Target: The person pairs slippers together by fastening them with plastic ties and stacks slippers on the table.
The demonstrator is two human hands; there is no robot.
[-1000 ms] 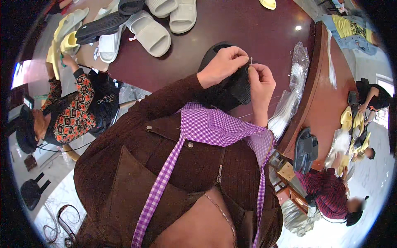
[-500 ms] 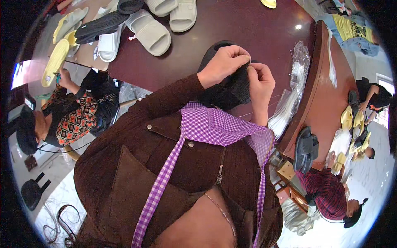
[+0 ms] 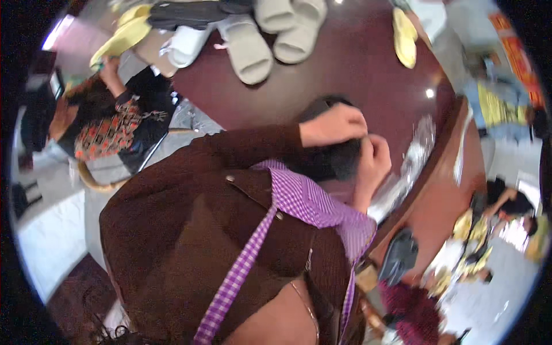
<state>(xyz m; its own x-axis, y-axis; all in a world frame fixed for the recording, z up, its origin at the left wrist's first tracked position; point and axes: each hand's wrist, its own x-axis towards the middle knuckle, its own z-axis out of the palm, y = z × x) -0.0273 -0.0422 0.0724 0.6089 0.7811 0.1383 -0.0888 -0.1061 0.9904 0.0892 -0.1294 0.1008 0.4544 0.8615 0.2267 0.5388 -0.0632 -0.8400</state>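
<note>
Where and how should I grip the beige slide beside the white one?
Probably by the rounded near end of the beige slide, thumb on top, fingers beneath, coming from the near side with the left hand, the closer one. That end points toward the wearer across the dark red tabletop; the white slide lies on its left and dark slippers beyond.
</note>
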